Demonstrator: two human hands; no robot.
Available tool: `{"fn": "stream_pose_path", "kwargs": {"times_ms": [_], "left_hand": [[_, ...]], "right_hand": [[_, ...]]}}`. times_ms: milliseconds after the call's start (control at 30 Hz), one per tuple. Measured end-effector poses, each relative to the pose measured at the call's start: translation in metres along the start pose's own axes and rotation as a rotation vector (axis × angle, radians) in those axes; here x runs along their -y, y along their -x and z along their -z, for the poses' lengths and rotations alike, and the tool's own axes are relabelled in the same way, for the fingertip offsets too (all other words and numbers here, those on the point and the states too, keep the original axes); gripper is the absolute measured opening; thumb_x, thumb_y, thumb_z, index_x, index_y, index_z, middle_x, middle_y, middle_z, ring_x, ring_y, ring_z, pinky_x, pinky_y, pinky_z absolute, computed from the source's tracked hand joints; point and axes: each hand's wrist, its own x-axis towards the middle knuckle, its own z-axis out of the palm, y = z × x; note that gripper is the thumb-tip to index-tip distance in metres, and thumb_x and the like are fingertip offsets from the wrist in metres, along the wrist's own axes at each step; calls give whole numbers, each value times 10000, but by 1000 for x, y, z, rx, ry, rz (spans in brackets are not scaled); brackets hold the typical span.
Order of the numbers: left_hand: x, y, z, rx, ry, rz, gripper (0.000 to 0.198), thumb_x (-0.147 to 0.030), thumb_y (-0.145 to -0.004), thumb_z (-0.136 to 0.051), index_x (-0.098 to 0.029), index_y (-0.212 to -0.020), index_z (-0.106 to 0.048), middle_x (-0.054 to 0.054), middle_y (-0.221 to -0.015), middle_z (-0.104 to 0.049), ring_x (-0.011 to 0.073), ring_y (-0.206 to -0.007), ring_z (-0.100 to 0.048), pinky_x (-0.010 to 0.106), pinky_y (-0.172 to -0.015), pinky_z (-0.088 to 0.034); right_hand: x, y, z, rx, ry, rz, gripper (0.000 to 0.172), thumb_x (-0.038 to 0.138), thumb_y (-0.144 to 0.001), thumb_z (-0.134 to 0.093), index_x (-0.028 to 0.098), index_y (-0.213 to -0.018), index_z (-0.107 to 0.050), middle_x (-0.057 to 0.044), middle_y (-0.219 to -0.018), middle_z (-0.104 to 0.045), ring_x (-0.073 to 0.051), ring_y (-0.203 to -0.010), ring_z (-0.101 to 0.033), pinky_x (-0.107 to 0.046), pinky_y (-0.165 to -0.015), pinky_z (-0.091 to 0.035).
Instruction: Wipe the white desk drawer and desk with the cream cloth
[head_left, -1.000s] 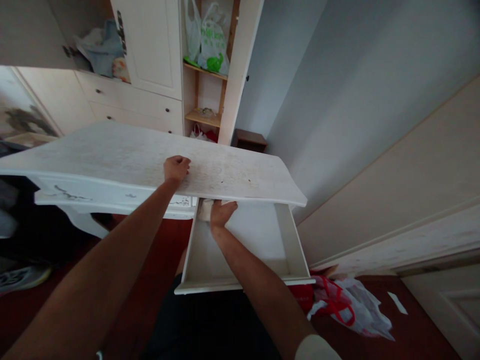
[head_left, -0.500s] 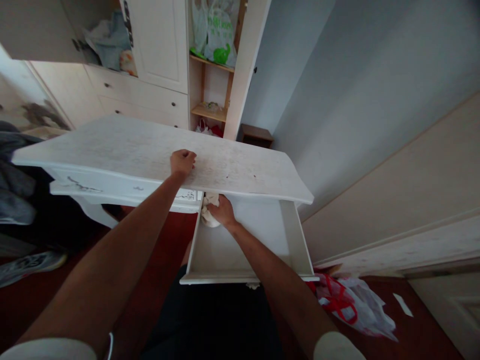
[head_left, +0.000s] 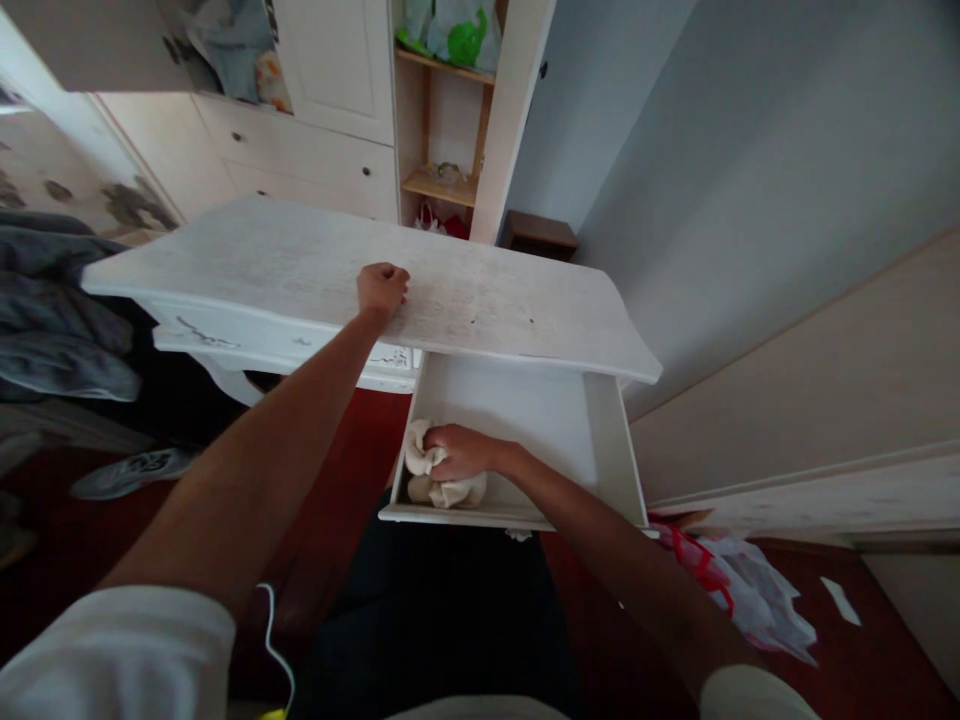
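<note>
My right hand (head_left: 465,452) is inside the pulled-out white drawer (head_left: 517,400), its fingers closed on a crumpled cream cloth (head_left: 459,492). The cloth is bunched in the drawer's front left corner, against the left side and the front board. My left hand (head_left: 383,289) rests as a loose fist on the white dressing table's top (head_left: 300,250), left of the drawer. No object shows in that fist. Scuffs and greyish marks cover parts of the worn tabletop.
Behind the table stands a white wardrobe (head_left: 341,70) with open doors and shelves. A grey wall (head_left: 712,180) borders the right side. Plastic bags (head_left: 757,590) lie on the red floor at right. Grey clothes (head_left: 60,310) and a shoe (head_left: 131,472) are at left.
My right hand and the cloth have moved from the drawer's back left toward its front left corner. My left hand stays on the tabletop. The camera view has tilted down.
</note>
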Motion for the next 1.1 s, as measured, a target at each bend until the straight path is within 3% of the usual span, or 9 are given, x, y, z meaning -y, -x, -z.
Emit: {"fn": "stream_pose_path", "kwargs": {"times_ms": [233, 433, 600, 800, 900, 1000, 1100], "left_hand": [[4, -2, -3, -15, -15, -26, 90, -241, -715, -579, -186, -648, -601, 52, -582, -553, 149, -531, -525, 249, -497, -413], [3, -2, -4, -6, -20, -2, 53, -232, -716, -570, -195, -689, -596, 45, -607, -556, 155, -566, -537, 252, -518, -423], [2, -3, -4, 1, -29, -7, 54, -233, -726, -560, -200, -689, -580, 46, -622, -566, 154, -583, -543, 252, -517, -408], [2, -3, -3, 30, -21, 31, 129, -316, -767, -592, -218, -694, -554, 27, -597, -542, 158, -616, -545, 275, -544, -389], [-1, -1, -3, 57, -60, 50, 148, -344, -814, -565, -211, -749, -573, -9, -578, -511, 119, -637, -517, 253, -586, -381], [-4, 1, -2, 83, -116, 70, 150, -317, -855, -508, -198, -802, -581, -45, -566, -476, 77, -639, -471, 226, -633, -373], [-6, 1, -2, 96, -138, 74, 181, -355, -869, -507, -206, -791, -573, -48, -552, -460, 82, -673, -471, 238, -675, -381]], "right_hand": [[23, -3, 10, 308, 211, 161, 238, 123, -841, -622, 164, -1017, -777, -81, -1043, -786, -214, -938, -683, -292, -828, -453], [39, -5, 22, 452, 333, 200, 339, 104, -835, -598, 173, -1109, -784, -90, -1095, -788, -211, -933, -683, -295, -739, -410], [42, -1, 25, 517, 433, 154, 324, 144, -841, -601, 175, -1103, -788, -118, -1064, -787, -241, -916, -695, -320, -641, -358], [30, 18, 34, 629, 361, 78, 332, 139, -805, -615, 172, -1081, -795, -113, -1032, -789, -241, -884, -696, -312, -703, -422], [19, 34, 40, 667, 326, -19, 378, 98, -766, -622, 192, -1085, -802, -82, -989, -792, -219, -834, -689, -305, -719, -445], [7, 52, 44, 654, 285, -81, 418, 53, -737, -629, 214, -1079, -808, -65, -954, -790, -205, -783, -680, -294, -669, -429], [-3, 63, 43, 546, 226, -96, 301, 77, -763, -654, 212, -985, -806, -65, -911, -784, -212, -774, -680, -290, -630, -402]]}}
